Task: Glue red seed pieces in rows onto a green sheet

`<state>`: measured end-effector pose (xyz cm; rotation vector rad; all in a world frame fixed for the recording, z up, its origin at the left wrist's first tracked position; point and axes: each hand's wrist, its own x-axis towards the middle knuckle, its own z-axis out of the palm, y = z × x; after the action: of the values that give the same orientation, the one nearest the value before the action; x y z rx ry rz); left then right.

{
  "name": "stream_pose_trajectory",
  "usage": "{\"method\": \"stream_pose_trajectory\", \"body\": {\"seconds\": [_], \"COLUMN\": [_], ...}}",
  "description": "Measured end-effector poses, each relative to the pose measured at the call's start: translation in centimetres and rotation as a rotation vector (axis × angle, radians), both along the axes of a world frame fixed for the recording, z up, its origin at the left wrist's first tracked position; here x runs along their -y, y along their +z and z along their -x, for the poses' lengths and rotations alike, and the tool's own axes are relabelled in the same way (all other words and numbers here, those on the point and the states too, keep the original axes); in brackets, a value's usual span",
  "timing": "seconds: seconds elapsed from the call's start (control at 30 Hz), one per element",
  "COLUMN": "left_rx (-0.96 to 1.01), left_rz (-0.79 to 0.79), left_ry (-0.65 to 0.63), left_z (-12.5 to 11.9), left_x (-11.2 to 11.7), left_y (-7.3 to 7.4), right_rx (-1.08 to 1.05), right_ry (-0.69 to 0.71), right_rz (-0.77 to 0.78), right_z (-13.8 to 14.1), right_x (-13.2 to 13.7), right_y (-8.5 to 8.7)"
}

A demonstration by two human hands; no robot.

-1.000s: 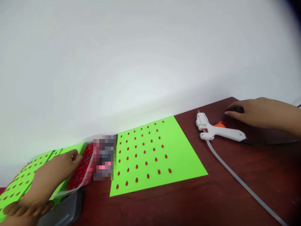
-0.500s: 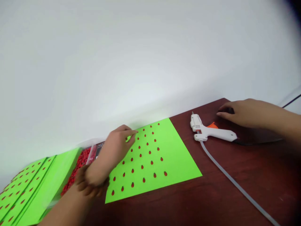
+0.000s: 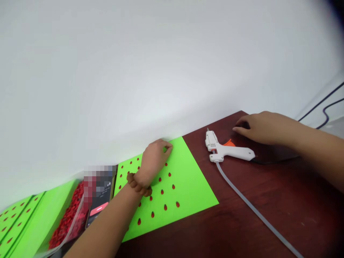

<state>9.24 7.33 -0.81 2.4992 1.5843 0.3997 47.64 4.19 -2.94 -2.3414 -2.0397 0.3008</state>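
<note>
My left hand [image 3: 156,157], a brown beaded bracelet [image 3: 138,184] at its wrist, reaches over the far right part of a bright green sheet [image 3: 197,190]. Its thumb and forefinger are pinched together close above the sheet; anything between them is too small to make out. Rows of small red ladybug-like pieces [image 3: 162,192] dot the sheet, some covered by my hand and forearm. To the right, my right hand [image 3: 262,125] rests on the table with fingers curled loosely, thumb and forefinger apart, holding nothing. A white glue gun [image 3: 216,147] with an orange trigger lies beside it.
A clear container of red pieces [image 3: 71,211] stands at left beside a phone [image 3: 100,204]. Further left are stacked green sheets [image 3: 43,222], several dotted. A long glue stick [image 3: 249,204] trails from the gun across the dark red table [image 3: 268,218]. A white wall rises behind.
My left hand has moved right along the sheet's far edge, toward its far right corner. The view has shifted, showing more of the phone. My right hand stays near the glue gun.
</note>
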Motion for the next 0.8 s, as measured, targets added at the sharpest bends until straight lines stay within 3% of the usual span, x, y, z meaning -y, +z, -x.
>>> {"method": "stream_pose_trajectory", "body": {"seconds": [0.8], "left_rx": [0.056], "left_rz": [0.035], "left_ry": [-0.023], "left_z": [0.5], "left_x": [1.1], "left_y": [-0.4], "right_rx": [0.010], "right_ry": [-0.030], "right_rz": [0.019], "right_z": [0.1], "right_x": [-0.1], "right_y": [0.1]}}
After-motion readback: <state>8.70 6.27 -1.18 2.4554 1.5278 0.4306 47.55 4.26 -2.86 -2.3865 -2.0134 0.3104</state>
